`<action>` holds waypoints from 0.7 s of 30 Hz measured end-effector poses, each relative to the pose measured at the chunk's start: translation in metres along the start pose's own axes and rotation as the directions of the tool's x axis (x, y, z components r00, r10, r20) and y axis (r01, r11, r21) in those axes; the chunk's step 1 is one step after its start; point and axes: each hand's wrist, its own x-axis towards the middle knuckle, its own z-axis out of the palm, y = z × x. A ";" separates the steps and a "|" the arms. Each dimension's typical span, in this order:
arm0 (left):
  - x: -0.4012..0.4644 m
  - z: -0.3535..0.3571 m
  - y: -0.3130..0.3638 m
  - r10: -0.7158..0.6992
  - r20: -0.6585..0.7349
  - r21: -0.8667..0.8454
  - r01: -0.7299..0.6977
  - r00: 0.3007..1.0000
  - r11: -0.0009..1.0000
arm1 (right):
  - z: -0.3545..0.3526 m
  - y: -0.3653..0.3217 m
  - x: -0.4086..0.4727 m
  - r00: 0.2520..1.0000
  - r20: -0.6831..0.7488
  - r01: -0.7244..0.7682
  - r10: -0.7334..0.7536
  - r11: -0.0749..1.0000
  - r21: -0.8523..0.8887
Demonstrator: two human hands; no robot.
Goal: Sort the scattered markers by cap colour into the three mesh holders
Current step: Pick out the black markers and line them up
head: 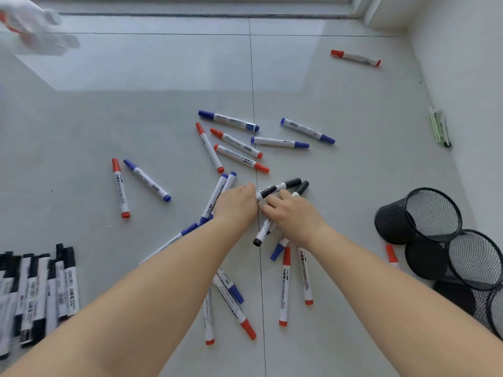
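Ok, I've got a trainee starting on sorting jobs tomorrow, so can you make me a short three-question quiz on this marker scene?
1. True or false: the mesh holders already hold several markers.
2. Which cap colour are both hands working on? A) red B) blue C) black
3. Fill in: the row of black markers lies at the person's lower ____ side.

Key:
1. False; the holders whose insides show look empty, lying tipped on the floor.
2. C; the left hand and right hand are on black markers in the middle.
3. left
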 end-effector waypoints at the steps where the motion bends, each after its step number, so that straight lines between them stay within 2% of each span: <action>1: -0.003 -0.001 0.000 -0.009 -0.007 -0.039 0.009 1.000 0.999 | -0.002 0.001 -0.001 0.999 -0.048 0.010 -0.010 1.000 -0.011; 4: -0.020 -0.008 -0.004 -0.066 -0.073 -0.146 0.054 0.995 0.988 | -0.010 0.001 -0.006 0.986 -0.161 -0.038 0.048 0.997 0.069; 6: -0.033 -0.012 -0.008 -0.110 -0.111 -0.228 0.083 0.988 0.970 | -0.015 -0.005 -0.009 0.966 -0.213 -0.102 0.147 0.973 0.208; 9: -0.051 -0.023 -0.021 -0.200 -0.105 -0.470 0.129 0.974 0.873 | -0.032 -0.026 -0.006 0.915 -0.268 -0.185 0.302 0.904 0.387; 11: -0.065 -0.031 -0.036 -0.212 -0.116 -0.558 0.113 0.970 0.822 | -0.047 -0.048 0.003 0.879 -0.294 -0.201 0.376 0.850 0.486; 14: -0.090 -0.041 -0.064 -0.224 -0.163 -0.592 0.086 0.961 0.801 | -0.067 -0.089 0.021 0.833 -0.292 -0.233 0.470 0.777 0.585; 16: -0.106 -0.046 -0.086 -0.283 -0.181 -0.642 0.105 0.942 0.759 | -0.075 -0.119 0.036 0.816 -0.284 -0.251 0.503 0.751 0.611; 21: -0.158 -0.042 -0.149 -0.435 -0.141 -0.761 0.184 0.889 0.623 | -0.075 -0.203 0.063 0.796 -0.124 -0.301 0.593 0.565 0.768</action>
